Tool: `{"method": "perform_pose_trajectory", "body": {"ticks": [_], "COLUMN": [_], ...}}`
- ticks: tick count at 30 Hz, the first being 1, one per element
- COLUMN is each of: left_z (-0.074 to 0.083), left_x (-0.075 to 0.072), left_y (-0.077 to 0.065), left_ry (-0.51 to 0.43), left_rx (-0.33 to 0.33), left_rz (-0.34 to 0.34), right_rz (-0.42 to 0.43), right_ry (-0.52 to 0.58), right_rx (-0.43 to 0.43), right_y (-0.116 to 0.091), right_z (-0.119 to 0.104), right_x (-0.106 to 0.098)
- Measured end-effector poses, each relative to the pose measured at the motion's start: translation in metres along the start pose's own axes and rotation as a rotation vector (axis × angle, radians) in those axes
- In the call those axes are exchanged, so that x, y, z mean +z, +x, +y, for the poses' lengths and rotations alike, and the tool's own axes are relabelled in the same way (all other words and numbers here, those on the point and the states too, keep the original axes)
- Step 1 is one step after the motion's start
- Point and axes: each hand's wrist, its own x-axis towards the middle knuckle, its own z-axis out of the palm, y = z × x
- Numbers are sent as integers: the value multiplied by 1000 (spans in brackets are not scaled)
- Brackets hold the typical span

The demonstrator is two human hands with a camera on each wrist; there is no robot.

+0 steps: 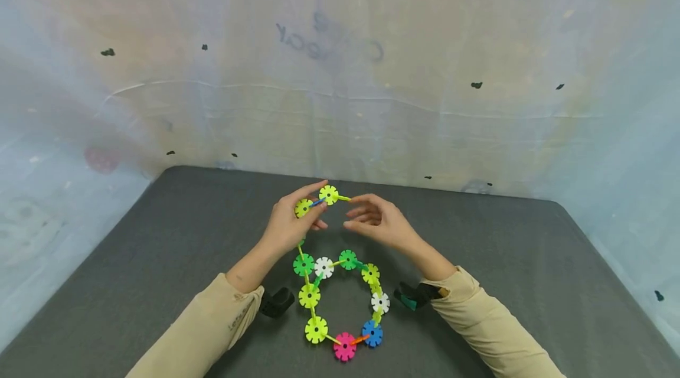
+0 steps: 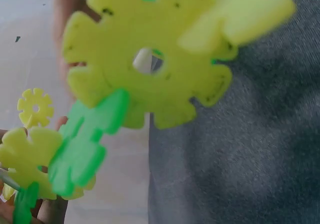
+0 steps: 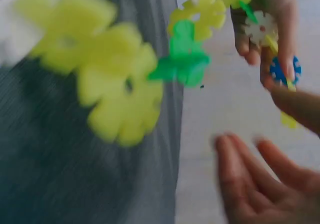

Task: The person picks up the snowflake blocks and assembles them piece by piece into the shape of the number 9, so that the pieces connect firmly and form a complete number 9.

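Snowflake-shaped interlocking discs are joined into a chain. My left hand (image 1: pixel 287 221) pinches it near its upper end; in the right wrist view the thumb lies over a blue disc (image 3: pixel 277 70). Beyond those fingers sticks out a yellow disc (image 1: pixel 329 195), with another yellow disc seen edge-on at its right. My right hand (image 1: pixel 383 223) is by that end, index fingertip right at the edge-on disc, fingers loosely bent with a gap to the thumb. Below, the chain runs into a ring with a pink disc (image 1: pixel 345 347), a lower blue disc (image 1: pixel 372 333) and a white disc (image 1: pixel 380 303).
The dark grey table (image 1: pixel 175 260) spreads around the chain. A pale, spotted sheet (image 1: pixel 340 106) hangs behind and at both sides. Black wrist straps (image 1: pixel 277 302) sit by the cuffs of both beige sleeves (image 1: pixel 199 331).
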Motion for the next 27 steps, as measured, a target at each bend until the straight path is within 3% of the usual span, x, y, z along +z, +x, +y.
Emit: {"method": "perform_pose_trajectory", "body": {"ticks": [3, 7, 13, 17, 27], "left_z": [-3, -5, -5, -3, 10], "left_x": [-1, -2, -1, -1, -5], "left_y": [1, 3, 5, 6, 10], "left_ry": [-4, -9, 1, 9, 17], "left_rx": [-25, -53, -101, -124, -94], "left_rz": [6, 11, 4, -14, -80], "right_rz": [-200, -444, -658, -737, -713], "right_ry": [-60, -54, -11, 96, 403], "right_rx": [65, 143, 198, 178, 211], "right_y": [-7, -14, -21, -24, -31], "right_z": [8, 19, 35, 41, 45], "right_x": [-9, -16, -16, -14, -22]}}
